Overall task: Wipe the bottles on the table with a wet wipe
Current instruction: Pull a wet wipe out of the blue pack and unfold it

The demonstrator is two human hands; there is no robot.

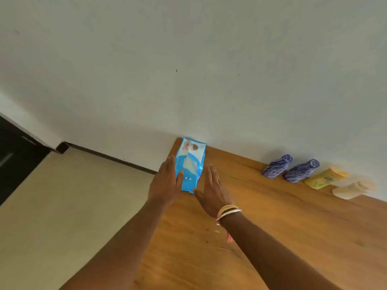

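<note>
Four bottles stand in a row along the back edge of the wooden table (272,237), close to the pale wall (188,70): a blue patterned bottle (276,166), a second blue bottle (302,171) just beside it, then a yellow bottle (325,177) and a cream bottle (354,189) at the right end. Well apart from them, at the table's far left corner, lies a blue wet wipe pack (190,164), flat on the wood with its far end almost against the wall. Both arms reach forward to it, one on each side. The left hand (165,181) lies along the pack's left edge with its fingers straight and pressed together, the thumb resting on the near left part of the pack. The right hand (211,191) lies along the pack's right edge – fingers straight and close together, the thumb near the pack's near corner; whether it touches the pack I cannot tell. Neither hand is curled round anything. The right wrist wears a stack of pale bangles (228,211). Left of the table a beige floor (62,206) shows.
</note>
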